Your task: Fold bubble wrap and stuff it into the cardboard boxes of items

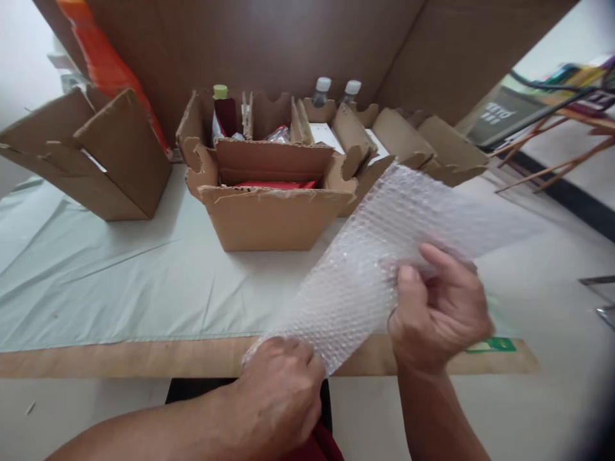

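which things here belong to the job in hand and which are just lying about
In hand:
sheet of clear bubble wrap
left hand, closed on its near end
right hand, holding it farther up

Untouched, seemingly just lying about:
open brown cardboard box with red contents
open brown cardboard box at left
long orange object
two white-capped bottles

Translucent white, dotted in bubble rows: bubble wrap (355, 275) | plain brown: cardboard boxes (269, 221), backing panel (288, 45) | pale mint: cloth (120, 288) | light tan: bench (144, 360) edge | bright orange: tall item (108, 64) at far left | red: boxed item (281, 185) | yellow-green: one bottle cap (220, 92) | white: two other caps (323, 84) | green: small label (502, 344)
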A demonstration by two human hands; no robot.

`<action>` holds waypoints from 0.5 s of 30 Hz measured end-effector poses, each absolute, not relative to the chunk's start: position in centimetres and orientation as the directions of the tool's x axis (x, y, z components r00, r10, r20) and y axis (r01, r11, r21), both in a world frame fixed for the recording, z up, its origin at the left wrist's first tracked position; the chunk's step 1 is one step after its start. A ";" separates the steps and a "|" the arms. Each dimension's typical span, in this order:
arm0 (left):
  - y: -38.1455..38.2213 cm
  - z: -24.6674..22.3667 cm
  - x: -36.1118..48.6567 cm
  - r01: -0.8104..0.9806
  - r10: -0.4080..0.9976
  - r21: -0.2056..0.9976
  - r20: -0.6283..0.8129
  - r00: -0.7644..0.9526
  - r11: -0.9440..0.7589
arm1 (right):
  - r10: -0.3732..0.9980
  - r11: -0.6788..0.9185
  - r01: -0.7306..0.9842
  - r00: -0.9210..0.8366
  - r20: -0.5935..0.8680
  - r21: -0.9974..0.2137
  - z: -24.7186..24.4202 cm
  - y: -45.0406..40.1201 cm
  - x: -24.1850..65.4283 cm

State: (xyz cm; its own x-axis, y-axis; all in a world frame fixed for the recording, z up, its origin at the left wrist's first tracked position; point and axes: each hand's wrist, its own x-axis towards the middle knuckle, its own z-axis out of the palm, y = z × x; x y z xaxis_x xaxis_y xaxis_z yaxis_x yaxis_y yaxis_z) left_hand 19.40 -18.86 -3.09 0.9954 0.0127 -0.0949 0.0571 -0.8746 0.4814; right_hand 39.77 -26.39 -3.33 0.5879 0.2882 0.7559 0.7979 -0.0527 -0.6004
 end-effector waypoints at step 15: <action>-17.9 -2.9 29.2 0.287 0.006 0.665 -0.391 0.921 -0.690 | 0.931 -0.045 0.846 0.228 0.284 -0.531 -6.3 -37.1 39.5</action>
State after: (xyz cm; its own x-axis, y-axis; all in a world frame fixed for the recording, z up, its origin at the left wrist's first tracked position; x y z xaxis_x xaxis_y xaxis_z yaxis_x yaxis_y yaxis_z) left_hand 29.16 -17.85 -2.94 0.9206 0.0058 -0.3906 0.2865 -0.6897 0.6650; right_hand 39.51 -37.08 -6.29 0.2276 0.9315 0.2838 0.8463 -0.0451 -0.5307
